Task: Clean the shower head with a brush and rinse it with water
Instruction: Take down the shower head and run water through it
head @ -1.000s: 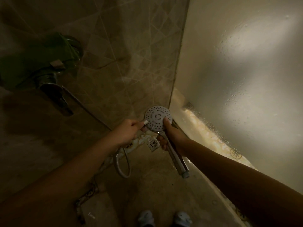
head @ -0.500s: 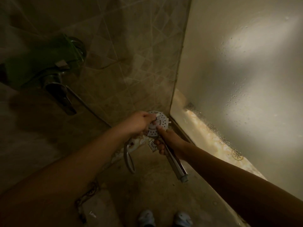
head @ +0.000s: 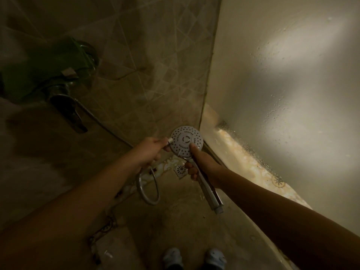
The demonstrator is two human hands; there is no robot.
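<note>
Gripping the shower head (head: 186,141) by its handle in the right hand (head: 202,162), low near the wall corner (head: 205,106). Pinching the brush (head: 170,141) in the left hand (head: 150,151), pulled back off the face to its left rim. Probably between scrub strokes, with rinsing to come.

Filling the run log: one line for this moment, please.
brushing | right hand grips shower head | left hand holds brush at its rim

Single head-worn view, tilted steeply down.
Close over the left hand (head: 150,152) and right hand (head: 204,164) at centre; tiled wall (head: 136,65) far, floor (head: 175,221) and shoes (head: 172,257) near.
</note>
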